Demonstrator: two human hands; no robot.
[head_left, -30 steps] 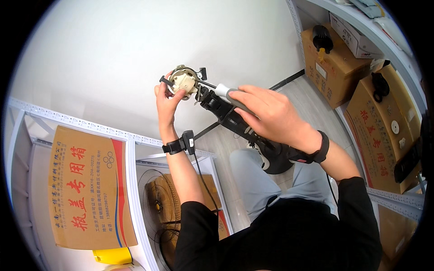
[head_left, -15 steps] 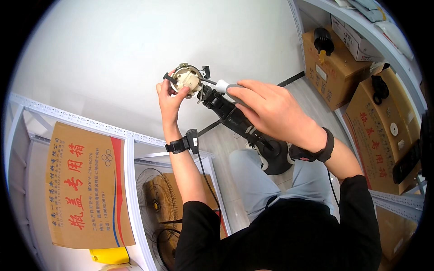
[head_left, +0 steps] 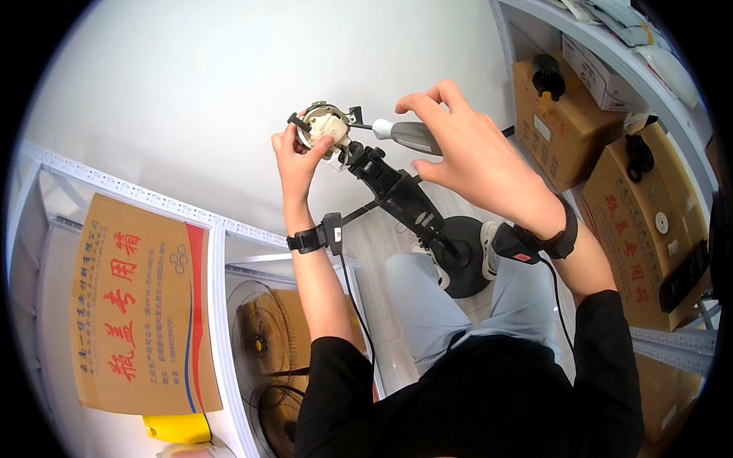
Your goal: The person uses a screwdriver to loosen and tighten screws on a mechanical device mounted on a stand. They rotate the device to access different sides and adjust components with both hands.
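Observation:
An opened fan head (head_left: 327, 128) with a cream plastic casing sits atop a black stand (head_left: 401, 195). My left hand (head_left: 298, 156) grips the head's left side, its thumb on the cream casing and fingers behind the rim. A screwdriver (head_left: 416, 136) with a grey and white handle points left, its shaft reaching the head's right side; where the tip meets it is too small to tell. My right hand (head_left: 489, 153) surrounds the handle loosely, index finger and thumb apart from it. The handle's end disappears behind that hand, seemingly braced against the palm.
The stand's round black base (head_left: 462, 259) is on the floor between my feet. A shelf at left holds a large carton (head_left: 145, 305), with wire fan guards (head_left: 263, 328) beside it. Cartons (head_left: 561, 114) stand at right, one carrying a black part (head_left: 547, 76). A white wall rises ahead.
My right hand's fingers have spread away from the screwdriver handle, baring more of it. The fan head and my left hand appear slightly further right.

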